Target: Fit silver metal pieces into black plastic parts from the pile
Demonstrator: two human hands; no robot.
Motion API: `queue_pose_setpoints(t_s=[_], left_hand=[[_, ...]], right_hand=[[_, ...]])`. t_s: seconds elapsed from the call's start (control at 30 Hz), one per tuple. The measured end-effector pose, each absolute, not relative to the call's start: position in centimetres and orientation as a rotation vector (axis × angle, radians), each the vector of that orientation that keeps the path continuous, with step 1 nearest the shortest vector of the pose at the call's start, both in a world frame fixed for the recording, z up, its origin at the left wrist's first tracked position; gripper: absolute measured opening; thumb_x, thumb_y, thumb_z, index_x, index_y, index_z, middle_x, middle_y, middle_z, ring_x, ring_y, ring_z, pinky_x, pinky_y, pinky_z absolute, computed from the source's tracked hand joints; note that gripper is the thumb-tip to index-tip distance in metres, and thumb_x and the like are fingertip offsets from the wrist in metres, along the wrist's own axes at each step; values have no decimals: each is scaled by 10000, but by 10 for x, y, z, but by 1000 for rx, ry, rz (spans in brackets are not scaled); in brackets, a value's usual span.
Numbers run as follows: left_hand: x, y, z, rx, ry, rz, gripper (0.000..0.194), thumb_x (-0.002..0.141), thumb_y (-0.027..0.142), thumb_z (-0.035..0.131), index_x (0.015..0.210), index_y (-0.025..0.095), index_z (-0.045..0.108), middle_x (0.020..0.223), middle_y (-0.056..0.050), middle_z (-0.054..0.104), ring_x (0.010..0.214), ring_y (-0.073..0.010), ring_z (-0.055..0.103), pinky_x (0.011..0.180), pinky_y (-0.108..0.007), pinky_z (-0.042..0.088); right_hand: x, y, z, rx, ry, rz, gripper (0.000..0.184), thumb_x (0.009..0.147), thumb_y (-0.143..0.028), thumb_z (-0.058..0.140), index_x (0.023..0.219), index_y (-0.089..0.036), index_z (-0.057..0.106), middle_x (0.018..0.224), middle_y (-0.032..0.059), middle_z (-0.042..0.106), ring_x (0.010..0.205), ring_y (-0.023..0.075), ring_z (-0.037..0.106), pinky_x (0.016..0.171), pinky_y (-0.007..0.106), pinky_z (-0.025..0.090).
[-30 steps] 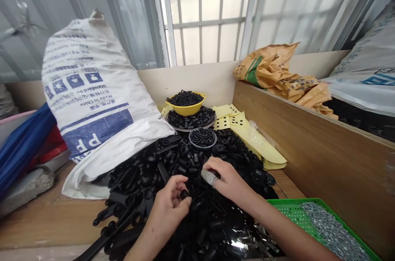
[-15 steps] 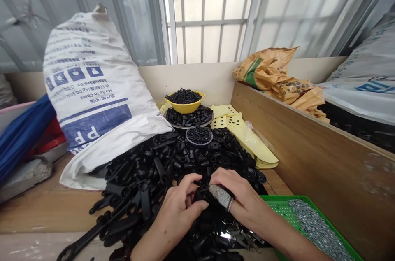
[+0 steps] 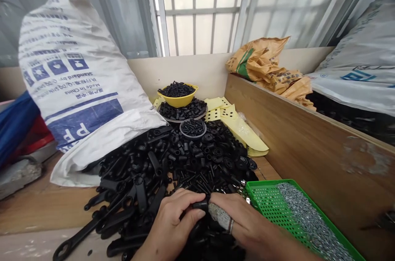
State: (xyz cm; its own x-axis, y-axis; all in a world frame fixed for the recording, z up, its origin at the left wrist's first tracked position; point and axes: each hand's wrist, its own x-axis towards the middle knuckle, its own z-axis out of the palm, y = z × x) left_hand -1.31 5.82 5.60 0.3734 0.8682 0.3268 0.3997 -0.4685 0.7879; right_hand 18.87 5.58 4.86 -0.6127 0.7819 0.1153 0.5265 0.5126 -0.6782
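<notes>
Between the thumb and fingertips of my left hand [image 3: 175, 220] is a short black plastic sleeve [image 3: 201, 205], held level. My right hand [image 3: 237, 213] is right against it, fingers curled in. A worn grey wrap [image 3: 219, 216] covers one of its fingers, with a ring-like band at the lower end. Whatever the right fingers grip is hidden behind them. Under and beyond both hands spreads a heap of black plastic parts [image 3: 191, 158]: short sleeves, round caps, thin screw-like pieces and long handle-shaped arms [image 3: 140, 195].
A green perforated tray [image 3: 265, 205] of small silvery metal pieces [image 3: 308, 215] stands at right, beside a wooden board [image 3: 324, 145]. At the back are a yellow bowl [image 3: 182, 101], a clear dish [image 3: 193, 135] and yellow cards [image 3: 243, 133]. A white sack [image 3: 92, 88] leans at left.
Both hands sit lower in view and closer together. The black sleeve now shows plainly in my left fingertips. The camera view has shifted, moving the background left and slightly up.
</notes>
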Motion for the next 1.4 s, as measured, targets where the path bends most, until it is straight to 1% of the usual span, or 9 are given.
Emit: queue_pose_setpoints(t_s=[0.1,0.23,0.5,0.67,0.87,0.97,1.03,1.2,1.4], left_hand=[[-12,56,53,2018,1119,971,210,794,195,602,965,216,722,767,-21,719,699,-175,649,663,-245,479],[-11,55,51,1881,1148,925,208,788,249,607,951,226,734,792,-21,738,717,-190,653,679,-256,481],[-5,57,50,1563,1079,869,227,744,294,631,905,181,746,618,8,664,540,-133,545,518,-211,423],[0,53,54,1864,1043,925,178,812,217,606,941,188,726,752,-28,703,675,-169,617,630,-243,469],[-1,50,50,2273,753,1055,287,873,88,505,1128,184,598,892,-92,691,777,-202,602,692,-306,491],[-3,50,47,2309,721,1053,288,878,109,504,1142,187,590,898,-98,698,767,-208,609,688,-316,493],[-3,49,47,2204,826,1043,226,877,159,528,1066,197,644,848,-71,712,738,-197,630,671,-286,501],[-1,46,48,1889,1158,932,168,810,280,601,903,247,738,722,-3,740,631,-178,646,685,-266,516],[4,46,54,1661,1098,681,224,781,249,550,885,208,744,675,-12,715,612,-169,619,562,-223,463]], right_hand=[[192,49,42,-1039,-2266,898,147,938,-199,367,899,-223,506,894,14,586,806,168,524,732,250,414],[189,49,46,-1014,-2268,871,156,940,-186,357,849,-217,481,838,5,549,734,152,510,704,256,421],[191,50,38,-974,-2455,429,141,826,-130,385,802,-164,519,796,85,537,733,219,474,697,361,411],[196,44,32,-1000,-2305,765,157,880,-202,358,820,-182,503,775,46,536,708,189,487,675,307,410],[193,35,31,-1036,-1947,1127,306,944,-364,326,738,-213,494,740,14,535,727,175,482,686,270,403],[185,34,38,-1091,-1823,1258,333,925,-355,301,669,-211,457,657,2,490,650,165,463,611,261,397],[181,33,44,-1077,-1811,1292,327,913,-336,280,651,-214,432,624,-7,467,614,158,457,577,256,392],[184,34,41,-1045,-2125,917,210,882,-258,322,734,-211,464,723,23,549,665,172,506,631,281,391],[192,43,31,-875,-2530,180,92,700,-158,416,719,-185,502,648,70,552,580,203,465,558,321,349]])
